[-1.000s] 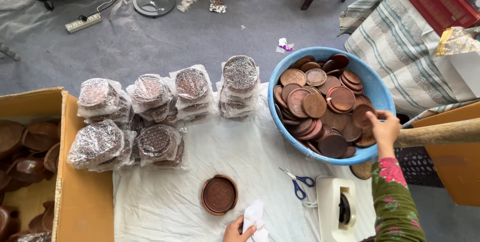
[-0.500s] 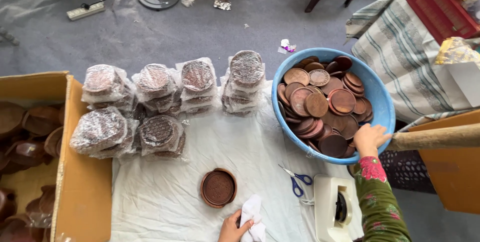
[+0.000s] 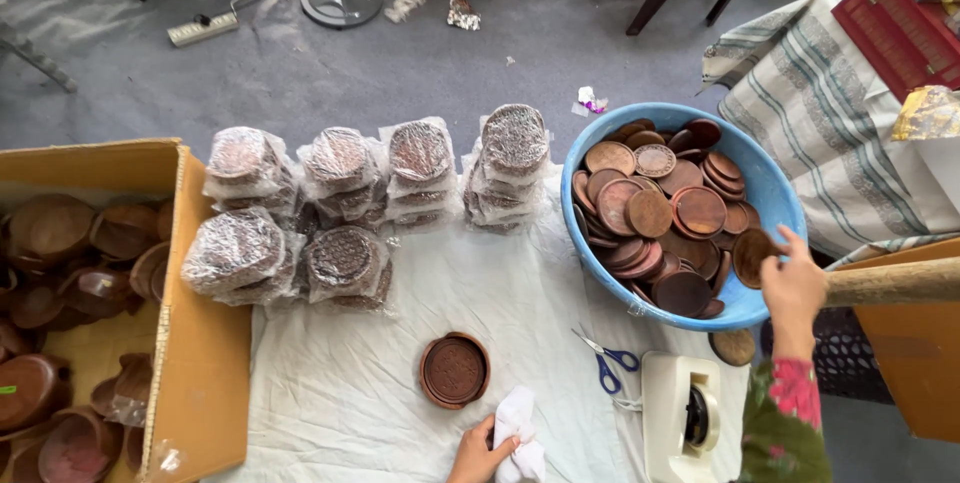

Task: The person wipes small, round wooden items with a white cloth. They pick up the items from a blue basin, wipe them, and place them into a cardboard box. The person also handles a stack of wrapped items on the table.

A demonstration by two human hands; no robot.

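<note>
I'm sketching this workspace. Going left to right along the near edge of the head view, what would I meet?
Cardboard box → round brown dish → left hand on a white cloth → scissors → tape dispenser → right hand holding a brown disc.

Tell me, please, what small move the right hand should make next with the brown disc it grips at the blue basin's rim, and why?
Probably carry the brown disc over to the white sheet near the left hand. The right hand already pinches it above the blue basin, and the left hand rests on a white cloth beside a round brown dish, seemingly ready to wipe.
</note>
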